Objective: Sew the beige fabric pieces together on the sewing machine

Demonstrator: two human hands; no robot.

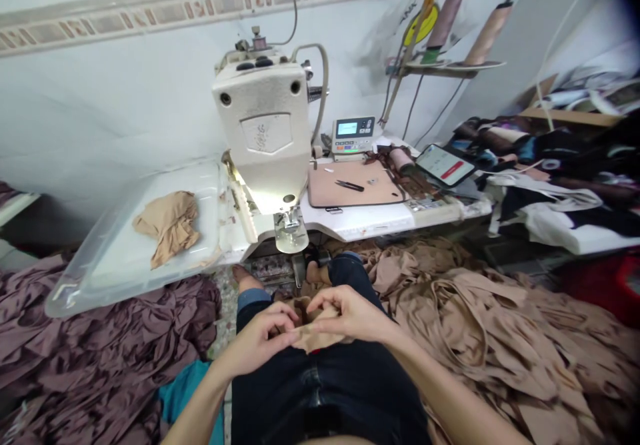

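Over my lap, a small piece of tan fabric [320, 336] is stretched between both hands. My left hand [267, 338] pinches its left edge between thumb and fingers. On the other side, my right hand [345, 315] grips the cloth with bent fingers and thumb. Part of the cloth is hidden behind the fingers. Beyond my knees stands a white sewing machine [265, 118], its lamp lit above the needle area. A bunched tan garment [170, 222] lies left of the machine on a clear plastic tray [75, 288].
Purple-brown fabric [160, 338] is heaped on the left, tan fabric [480, 325] on the right. Thread snips [350, 185] lie on a pink mat [325, 195]. Farther right are a phone [445, 165] and cluttered cloth. Thread cones [490, 32] stand on a rack near a control panel [354, 135].
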